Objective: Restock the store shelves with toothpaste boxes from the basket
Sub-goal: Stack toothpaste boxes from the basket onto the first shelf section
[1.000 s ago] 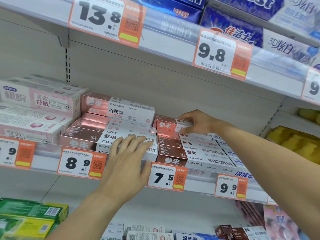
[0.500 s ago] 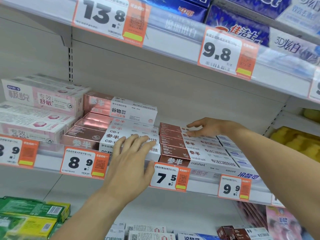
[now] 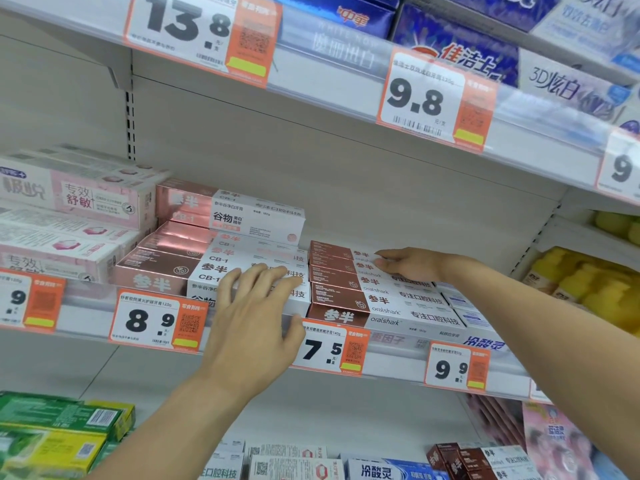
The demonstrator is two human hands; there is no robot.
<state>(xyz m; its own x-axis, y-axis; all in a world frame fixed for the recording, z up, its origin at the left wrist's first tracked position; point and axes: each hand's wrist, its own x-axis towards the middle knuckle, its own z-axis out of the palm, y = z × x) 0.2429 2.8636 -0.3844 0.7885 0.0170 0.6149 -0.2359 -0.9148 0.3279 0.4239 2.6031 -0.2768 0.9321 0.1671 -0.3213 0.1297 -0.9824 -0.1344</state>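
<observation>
Head view: both hands are lying flat, fingers straight, right hand (image 3: pixel 412 266) pressing the brown toothpaste boxes (image 3: pixel 349 289) at three o'clock, left hand (image 3: pixel 254 313) on pink ones (image 3: pixel 207 268). Light, stiff cartons, probably; best gripped across the long sides.

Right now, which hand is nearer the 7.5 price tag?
Left. The left hand lies flat on the rose-gold and white boxes, its thumb just beside the 7.5 price tag. The right hand rests farther back, on the top brown and white box.
</observation>
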